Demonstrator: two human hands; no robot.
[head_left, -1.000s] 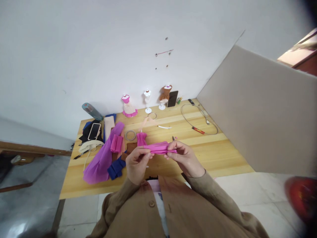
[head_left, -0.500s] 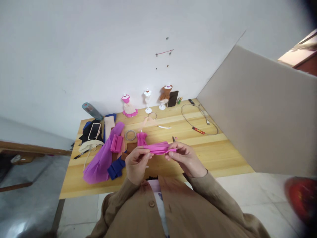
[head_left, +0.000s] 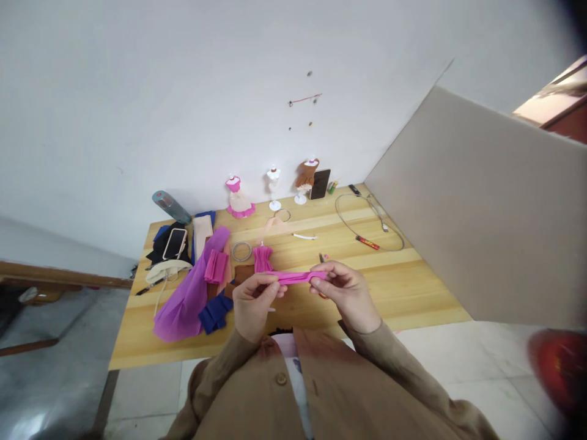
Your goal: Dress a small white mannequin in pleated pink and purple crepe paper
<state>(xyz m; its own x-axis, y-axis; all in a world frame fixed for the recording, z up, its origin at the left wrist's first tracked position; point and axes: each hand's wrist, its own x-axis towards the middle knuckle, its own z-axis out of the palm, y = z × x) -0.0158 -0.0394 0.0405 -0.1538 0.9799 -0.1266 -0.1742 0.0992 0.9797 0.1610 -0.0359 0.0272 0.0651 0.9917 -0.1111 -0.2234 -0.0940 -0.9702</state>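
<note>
Your left hand (head_left: 252, 305) and right hand (head_left: 353, 298) each pinch an end of the pink fabric strip (head_left: 296, 278), its long axis lying sideways between them, neither nearer.

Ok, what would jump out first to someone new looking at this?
The bright pink strip, held between the left hand and the right hand above the table. Next, the large purple cloth spread over the table's left side. Behind, three small dress forms stand along the wall.
</note>
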